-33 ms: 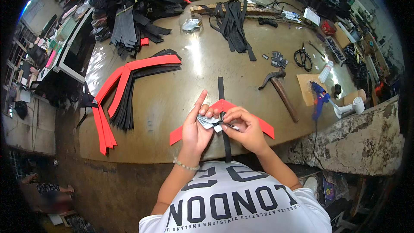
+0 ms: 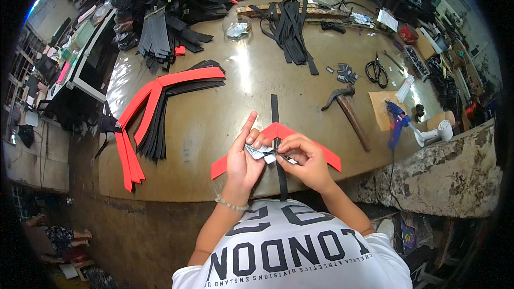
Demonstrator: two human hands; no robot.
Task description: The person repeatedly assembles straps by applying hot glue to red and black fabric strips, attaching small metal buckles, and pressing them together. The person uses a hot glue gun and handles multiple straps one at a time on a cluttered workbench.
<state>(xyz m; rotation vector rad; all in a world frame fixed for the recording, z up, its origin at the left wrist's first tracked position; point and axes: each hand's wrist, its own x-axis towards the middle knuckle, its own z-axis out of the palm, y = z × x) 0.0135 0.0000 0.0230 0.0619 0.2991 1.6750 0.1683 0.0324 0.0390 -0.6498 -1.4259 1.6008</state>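
Over the near edge of the table, my left hand (image 2: 241, 165) cups several small white-and-black labels (image 2: 256, 151) in its curled fingers, its index finger stretched out. My right hand (image 2: 309, 167) is pinched beside it, with a thin dark label (image 2: 289, 159) between thumb and fingers. Under both hands lies a red strip (image 2: 325, 156) bent into a wide V with its peak pointing away from me. A narrow black strap (image 2: 274, 109) runs lengthwise beneath the peak, and the hands hide part of it.
Left of me are stacked red-and-black angled strips (image 2: 156, 108), with black strip bundles (image 2: 155, 32) behind. A hammer (image 2: 353, 120), scissors (image 2: 376, 73), small dark tags (image 2: 347, 73) and a blue glue gun (image 2: 396, 118) lie at right. Black straps (image 2: 289, 32) and a clear bowl (image 2: 237, 28) are farther back.
My right fingers have shifted slightly, and the labels between my hands have changed angle a little. At the lower left, another person's legs show more clearly now.
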